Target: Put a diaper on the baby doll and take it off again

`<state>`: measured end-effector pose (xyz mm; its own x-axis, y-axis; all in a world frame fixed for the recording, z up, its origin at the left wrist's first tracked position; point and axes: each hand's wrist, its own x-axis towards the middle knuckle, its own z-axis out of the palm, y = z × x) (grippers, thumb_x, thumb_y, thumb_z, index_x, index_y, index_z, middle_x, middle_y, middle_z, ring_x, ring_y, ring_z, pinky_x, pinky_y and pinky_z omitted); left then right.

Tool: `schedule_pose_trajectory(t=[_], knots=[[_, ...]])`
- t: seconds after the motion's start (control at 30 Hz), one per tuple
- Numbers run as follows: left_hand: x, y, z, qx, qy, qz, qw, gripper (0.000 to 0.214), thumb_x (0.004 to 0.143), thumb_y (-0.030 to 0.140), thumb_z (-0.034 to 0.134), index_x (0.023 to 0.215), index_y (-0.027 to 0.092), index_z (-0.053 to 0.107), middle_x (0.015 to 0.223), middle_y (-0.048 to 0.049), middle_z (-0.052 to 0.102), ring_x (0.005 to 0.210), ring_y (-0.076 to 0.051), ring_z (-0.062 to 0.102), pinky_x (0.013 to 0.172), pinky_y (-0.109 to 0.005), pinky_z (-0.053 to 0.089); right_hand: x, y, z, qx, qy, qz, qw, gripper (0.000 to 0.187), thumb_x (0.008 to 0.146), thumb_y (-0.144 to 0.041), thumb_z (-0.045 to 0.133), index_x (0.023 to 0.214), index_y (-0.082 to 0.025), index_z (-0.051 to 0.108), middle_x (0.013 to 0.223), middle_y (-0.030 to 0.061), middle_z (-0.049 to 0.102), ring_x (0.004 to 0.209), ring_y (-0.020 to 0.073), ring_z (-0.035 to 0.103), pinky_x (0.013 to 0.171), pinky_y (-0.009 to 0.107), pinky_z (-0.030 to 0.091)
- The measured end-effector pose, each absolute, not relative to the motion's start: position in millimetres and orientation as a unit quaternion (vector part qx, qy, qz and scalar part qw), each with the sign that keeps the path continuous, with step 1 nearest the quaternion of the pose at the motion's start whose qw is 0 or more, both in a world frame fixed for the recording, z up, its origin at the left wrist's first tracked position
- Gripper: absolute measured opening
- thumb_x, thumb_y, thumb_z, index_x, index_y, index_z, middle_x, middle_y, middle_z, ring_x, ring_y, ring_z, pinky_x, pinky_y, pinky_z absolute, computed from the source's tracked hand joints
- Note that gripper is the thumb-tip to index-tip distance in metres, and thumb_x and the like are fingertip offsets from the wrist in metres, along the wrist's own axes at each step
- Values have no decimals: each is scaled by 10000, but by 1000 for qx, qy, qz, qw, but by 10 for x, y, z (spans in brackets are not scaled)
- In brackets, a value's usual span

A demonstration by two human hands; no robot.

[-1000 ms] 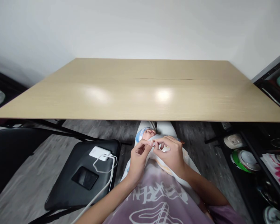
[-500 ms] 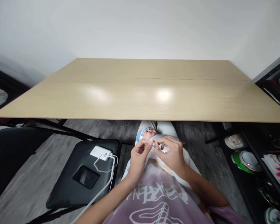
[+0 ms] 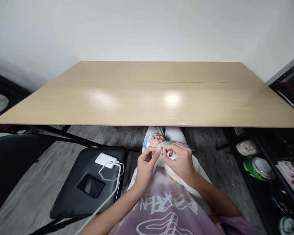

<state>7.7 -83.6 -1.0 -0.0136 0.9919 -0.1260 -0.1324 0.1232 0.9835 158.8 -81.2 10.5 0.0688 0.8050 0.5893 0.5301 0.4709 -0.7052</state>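
A baby doll (image 3: pixel 157 140) in a blue-and-white cap marked "Happy" lies on my lap, its head toward the table. White cloth (image 3: pixel 172 173) with yellowish patches covers its body and my thighs. Over the doll's chest, my left hand (image 3: pixel 147 160) is closed in a pinch between thumb and forefinger. Close against it, my right hand (image 3: pixel 178 160) pinches the same spot from the other side. White cloth shows between the fingertips; the exact bit held is small and partly hidden.
A wooden table (image 3: pixel 127 111) stands in front of me. On a black chair seat (image 3: pixel 71 192) at left lie a phone (image 3: pixel 90 185) and a white power bank (image 3: pixel 105 160) with a cable (image 3: pixel 107 198). Dark shelves (image 3: pixel 252 182) with bowls and other items stand at right.
Both hands keep nearly the same pinch over the doll. The view has shifted very slightly; nothing was taken up or let go.
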Motion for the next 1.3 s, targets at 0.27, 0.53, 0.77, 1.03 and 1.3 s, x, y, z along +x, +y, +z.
schedule_pose_trajectory(t=[0.27,0.53,0.77,1.03,1.3], knots=[[77,-863,2,437,502,506,549,328,889,514,873,849,198,793,830,-4,740,810,-151,632,807,-249,484,1573,-806,126,-496,-650,174,549,170,861,-85,713,791,-240,703,709,-38,727,623,139,623,642,284,502],[80,-878,-39,450,496,513,537,313,915,504,853,859,203,786,835,-8,738,816,-160,638,806,-257,497,1557,-805,125,-492,-636,196,561,154,853,-106,741,779,-231,690,702,-42,710,609,125,609,629,267,491],[88,-875,-39,453,498,506,539,334,926,519,838,855,198,780,806,-4,706,804,-159,606,799,-257,481,1553,-808,126,-491,-633,200,565,157,863,-122,750,766,-225,683,685,-45,688,601,117,589,618,258,480],[94,-888,-13,445,500,504,546,341,921,522,841,851,194,779,806,-5,694,798,-162,600,803,-265,475,1557,-811,125,-494,-631,212,560,141,851,-117,744,782,-229,692,707,-34,712,605,125,596,618,264,491],[83,-865,-34,419,492,498,578,389,892,575,855,883,192,789,848,-21,720,842,-174,618,836,-273,482,1572,-817,116,-492,-637,210,555,160,838,-74,696,798,-230,702,730,-31,728,631,131,616,640,267,498]])
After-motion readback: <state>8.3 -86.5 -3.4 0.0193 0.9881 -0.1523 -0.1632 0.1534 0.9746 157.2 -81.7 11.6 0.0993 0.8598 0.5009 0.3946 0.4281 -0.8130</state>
